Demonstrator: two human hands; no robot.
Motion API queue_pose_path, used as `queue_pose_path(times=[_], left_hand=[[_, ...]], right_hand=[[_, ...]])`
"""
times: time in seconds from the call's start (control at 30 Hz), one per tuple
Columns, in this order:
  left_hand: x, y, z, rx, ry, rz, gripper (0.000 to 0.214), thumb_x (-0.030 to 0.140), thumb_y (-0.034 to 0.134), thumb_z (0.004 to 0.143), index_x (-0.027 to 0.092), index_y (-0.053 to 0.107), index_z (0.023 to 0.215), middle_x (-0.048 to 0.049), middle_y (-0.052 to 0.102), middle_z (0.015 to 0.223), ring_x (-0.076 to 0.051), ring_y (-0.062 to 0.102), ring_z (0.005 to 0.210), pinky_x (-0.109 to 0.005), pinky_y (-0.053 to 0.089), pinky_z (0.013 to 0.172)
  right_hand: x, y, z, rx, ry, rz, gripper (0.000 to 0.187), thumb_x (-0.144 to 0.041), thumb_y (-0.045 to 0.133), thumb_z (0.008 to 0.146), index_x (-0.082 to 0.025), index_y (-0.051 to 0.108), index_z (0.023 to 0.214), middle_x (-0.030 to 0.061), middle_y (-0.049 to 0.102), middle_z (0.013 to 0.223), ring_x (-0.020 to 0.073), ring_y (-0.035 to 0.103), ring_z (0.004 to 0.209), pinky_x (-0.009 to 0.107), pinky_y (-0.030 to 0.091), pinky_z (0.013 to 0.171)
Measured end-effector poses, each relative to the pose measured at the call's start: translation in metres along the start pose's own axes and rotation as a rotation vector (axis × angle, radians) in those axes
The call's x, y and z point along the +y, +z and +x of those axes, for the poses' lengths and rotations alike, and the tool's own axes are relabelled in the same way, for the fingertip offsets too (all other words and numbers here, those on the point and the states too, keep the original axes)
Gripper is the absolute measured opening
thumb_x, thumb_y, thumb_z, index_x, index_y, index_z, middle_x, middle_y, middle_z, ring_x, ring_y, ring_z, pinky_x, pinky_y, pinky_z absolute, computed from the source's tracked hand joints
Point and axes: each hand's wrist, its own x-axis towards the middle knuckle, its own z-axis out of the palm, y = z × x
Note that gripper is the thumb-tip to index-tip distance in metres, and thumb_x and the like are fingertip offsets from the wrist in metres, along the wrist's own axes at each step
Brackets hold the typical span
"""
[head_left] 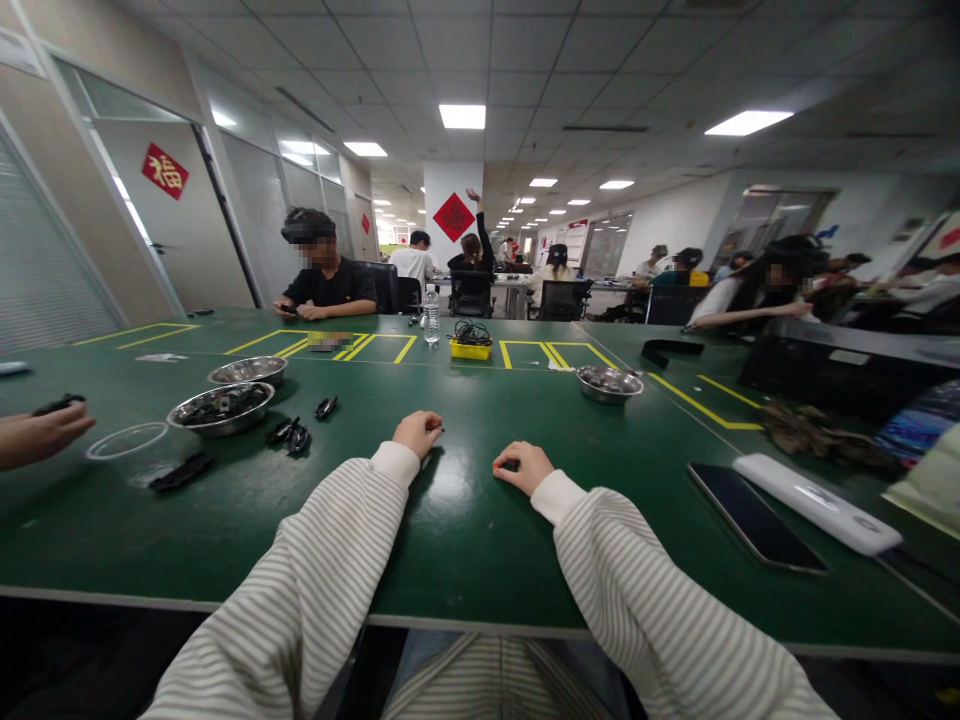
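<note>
My left hand [418,433] rests above the green table [457,550], fingers closed; a tiny dark bit shows at its fingertips, too small to name. To its right, my right hand [527,467] is curled, thumb and index finger pinched together. A small orange-red piece [497,466] shows at that pinch. Left of my left hand lie several black plastic parts [298,438]. Beyond them stands a metal bowl [225,428] filled with black parts, with a second metal bowl [251,366] just behind it. Another metal bowl [609,397] with things inside sits farther off to the right.
A black phone [754,520] and a white elongated device [817,503] lie at right. A clear plastic tub [139,455] and another person's hand [45,435] are at left. A yellow box [470,350] of black cables and a water bottle [431,316] stand farther back.
</note>
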Motion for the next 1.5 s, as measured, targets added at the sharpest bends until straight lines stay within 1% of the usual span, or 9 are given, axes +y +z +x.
queue_pose_path(times=[0.1,0.2,0.33,0.47,0.57,0.87,1.2,1.37,1.5], left_hand=[[0.026,0.009,-0.010,-0.015,0.149,-0.141,0.020,0.021,0.052,0.065,0.015,0.055,0.084,-0.0016,0.056,0.075,-0.009,0.053,0.064,-0.022,0.044,0.066],[0.047,0.014,-0.021,-0.059,0.259,-0.239,0.021,0.018,0.051,0.066,0.015,0.053,0.087,-0.0011,0.054,0.075,-0.008,0.053,0.062,-0.022,0.045,0.064],[0.060,0.015,-0.030,-0.106,0.346,-0.303,0.022,0.015,0.050,0.066,0.015,0.052,0.088,-0.0008,0.052,0.076,-0.007,0.052,0.063,-0.021,0.046,0.063],[0.060,0.014,-0.032,-0.140,0.405,-0.339,0.021,0.015,0.049,0.067,0.017,0.052,0.088,-0.0004,0.051,0.077,-0.008,0.051,0.066,-0.021,0.045,0.064],[0.060,0.014,-0.032,-0.135,0.443,-0.335,0.019,0.016,0.048,0.068,0.017,0.052,0.087,-0.0005,0.051,0.078,-0.008,0.050,0.068,-0.020,0.044,0.064],[0.061,0.013,-0.034,-0.135,0.493,-0.291,0.017,0.018,0.049,0.069,0.018,0.053,0.085,0.0001,0.051,0.075,-0.007,0.048,0.066,-0.020,0.042,0.064],[0.063,0.010,-0.035,-0.113,0.497,-0.301,0.017,0.018,0.049,0.069,0.018,0.054,0.085,0.0001,0.051,0.075,-0.008,0.049,0.067,-0.021,0.042,0.066],[0.063,0.009,-0.035,-0.116,0.491,-0.301,0.017,0.019,0.049,0.069,0.018,0.053,0.085,0.0003,0.051,0.074,-0.008,0.049,0.067,-0.021,0.042,0.066],[0.061,0.012,-0.035,-0.104,0.480,-0.306,0.019,0.019,0.050,0.068,0.017,0.052,0.087,0.0004,0.051,0.074,-0.008,0.049,0.067,-0.021,0.042,0.065]], right_hand=[[0.000,0.000,-0.001,0.024,0.012,0.023,0.011,-0.024,0.059,0.061,-0.017,0.064,0.067,0.0026,0.060,0.067,0.0099,0.050,0.058,0.021,0.040,0.058],[-0.001,-0.001,-0.001,0.070,0.038,0.050,0.013,-0.023,0.058,0.062,-0.016,0.064,0.071,0.0026,0.060,0.068,0.0089,0.051,0.056,0.021,0.040,0.058],[-0.003,-0.002,0.000,0.117,0.052,0.094,0.014,-0.022,0.057,0.062,-0.016,0.064,0.073,0.0027,0.061,0.067,0.0093,0.052,0.055,0.021,0.042,0.058],[-0.005,-0.003,0.000,0.136,0.062,0.158,0.015,-0.023,0.056,0.063,-0.017,0.065,0.073,0.0026,0.063,0.068,0.0096,0.054,0.053,0.021,0.043,0.055],[-0.007,-0.003,-0.001,0.143,0.069,0.199,0.015,-0.023,0.056,0.063,-0.017,0.065,0.074,0.0029,0.064,0.068,0.0101,0.054,0.052,0.020,0.044,0.053],[-0.012,-0.005,-0.003,0.140,0.105,0.303,0.017,-0.023,0.057,0.060,-0.013,0.065,0.072,0.0040,0.064,0.063,0.0107,0.056,0.050,0.021,0.046,0.051],[-0.008,0.000,-0.002,0.118,0.158,0.544,0.018,-0.023,0.059,0.057,-0.012,0.062,0.071,0.0055,0.064,0.064,0.0130,0.059,0.056,0.024,0.050,0.056],[-0.006,0.002,-0.002,0.113,0.163,0.571,0.021,-0.026,0.057,0.060,-0.012,0.064,0.074,0.0059,0.064,0.063,0.0138,0.059,0.055,0.024,0.050,0.054],[-0.005,0.001,-0.002,0.129,0.134,0.532,0.021,-0.027,0.057,0.060,-0.013,0.065,0.074,0.0055,0.064,0.065,0.0136,0.059,0.054,0.023,0.050,0.052]])
